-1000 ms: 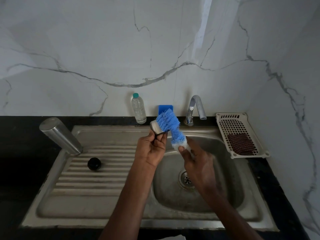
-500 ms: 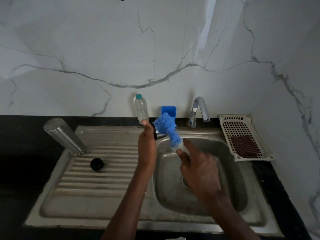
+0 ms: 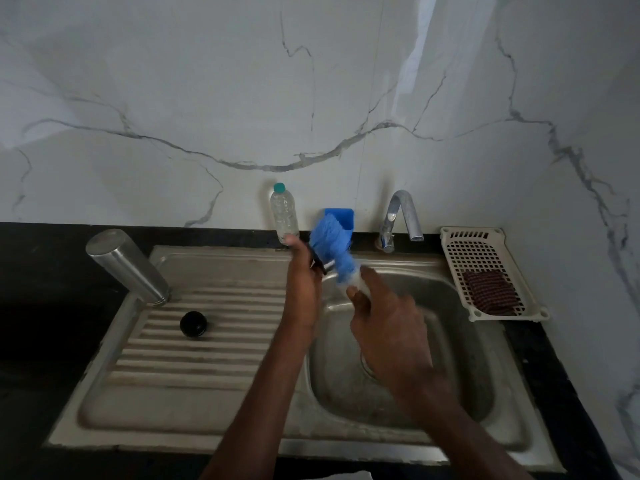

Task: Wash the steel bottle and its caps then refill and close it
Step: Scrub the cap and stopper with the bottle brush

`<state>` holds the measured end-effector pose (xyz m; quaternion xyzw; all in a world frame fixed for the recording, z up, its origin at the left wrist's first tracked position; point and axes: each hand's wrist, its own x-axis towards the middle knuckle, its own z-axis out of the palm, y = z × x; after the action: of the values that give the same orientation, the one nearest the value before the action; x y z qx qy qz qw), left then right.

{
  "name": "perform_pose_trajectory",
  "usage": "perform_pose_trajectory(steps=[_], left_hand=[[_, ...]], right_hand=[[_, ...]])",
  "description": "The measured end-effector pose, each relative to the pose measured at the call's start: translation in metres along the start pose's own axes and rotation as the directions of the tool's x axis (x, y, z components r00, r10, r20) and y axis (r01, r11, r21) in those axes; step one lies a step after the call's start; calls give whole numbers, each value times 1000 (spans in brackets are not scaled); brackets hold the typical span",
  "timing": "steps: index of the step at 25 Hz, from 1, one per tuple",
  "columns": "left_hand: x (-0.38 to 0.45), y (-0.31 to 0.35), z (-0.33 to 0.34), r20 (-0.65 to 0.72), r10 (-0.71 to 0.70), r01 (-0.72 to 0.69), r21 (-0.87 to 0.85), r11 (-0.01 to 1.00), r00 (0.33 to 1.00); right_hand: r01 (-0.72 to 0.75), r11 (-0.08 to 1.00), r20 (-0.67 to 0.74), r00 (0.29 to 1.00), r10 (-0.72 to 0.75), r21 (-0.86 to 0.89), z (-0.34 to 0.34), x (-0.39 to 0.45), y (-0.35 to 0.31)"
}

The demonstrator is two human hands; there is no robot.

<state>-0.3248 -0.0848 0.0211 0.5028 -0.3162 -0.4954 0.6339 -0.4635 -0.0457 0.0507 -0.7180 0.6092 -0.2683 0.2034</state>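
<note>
In the head view, the left hand (image 3: 302, 282) is raised above the back edge of the sink (image 3: 207, 420), where the ribbed drainboard meets the basin. Its fingers are curled around a steel cap (image 3: 320, 264) and grip it; only a dark rim and a small piece of metal show between the fingers. The right hand (image 3: 388, 327) is over the basin, with fingers closed around the white handle of a blue brush (image 3: 331, 247). The blue bristles press against the cap and look blurred.

The steel bottle (image 3: 126, 266) stands upside down and tilted at the back left corner of the drainboard, its mouth on the steel surface. A black cap (image 3: 193, 324) lies on the ribs, near the bottle and well apart from both hands.

At the back edge, on the black counter, a clear plastic bottle (image 3: 284, 213) with a green lid stands against the marble wall, next to a blue holder (image 3: 341, 218). The tap (image 3: 401, 216) is behind the basin. On the right side a white perforated tray (image 3: 485, 258) carries a dark red scrubber (image 3: 490, 291).
</note>
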Motion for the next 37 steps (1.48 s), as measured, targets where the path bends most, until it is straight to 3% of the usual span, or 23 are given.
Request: perform_pose_trajectory(steps=[2, 7, 12, 14, 16, 17, 19, 20, 22, 24, 25, 28, 33, 37], left_hand=[[4, 4, -9, -24, -87, 82, -179, 980, 996], [-6, 0, 3, 77, -44, 47, -34, 998, 996], [2, -1, -11, 8, 20, -20, 14, 1000, 1000], [1, -6, -10, -14, -3, 2, -78, 997, 1000], [2, -4, -12, -45, -23, 12, -230, 973, 999], [3, -2, -14, -52, -39, 21, -304, 952, 998], [3, 2, -20, -50, -125, 89, -454, 887, 991], [4, 4, -21, -52, -196, 140, -529, 837, 979], [3, 1, -17, -52, -297, 207, -602, 771, 953], [1, -3, -6, -65, -300, 216, -553, 805, 952], [-1, -5, -3, -85, -287, 204, -517, 831, 954], [-3, -6, -5, -134, -334, 211, -551, 808, 933], [2, -5, -9, -132, -355, 220, -576, 787, 926], [4, -2, -16, -144, -339, 200, -574, 794, 930]], right_hand=[[55, 998, 62, 997, -53, -26, 5, -27, 2], [18, 998, 9, 1000, -18, -52, 7, 7, 0], [-15, 997, 72, 997, 10, 69, -6, -20, -2], [-194, 949, 134, 977, 165, 249, -11, 8, 2], [-466, 762, 337, 879, 338, 450, -28, 32, 3], [-565, 668, 448, 816, 366, 484, -34, 35, 7], [-631, 637, 550, 753, 362, 444, -39, 23, 12], [-613, 651, 543, 765, 348, 447, -37, 12, 10], [-440, 768, 352, 888, 296, 465, -25, -5, 3], [-170, 951, 60, 985, 160, 258, -15, -3, 3], [-71, 990, -2, 997, 72, 125, -12, -3, 4], [82, 996, -12, 997, -83, -44, -4, -15, 14], [-1, 998, -83, 996, 6, 63, 2, -3, 17], [118, 993, -33, 993, -117, 28, 2, -17, 17]])
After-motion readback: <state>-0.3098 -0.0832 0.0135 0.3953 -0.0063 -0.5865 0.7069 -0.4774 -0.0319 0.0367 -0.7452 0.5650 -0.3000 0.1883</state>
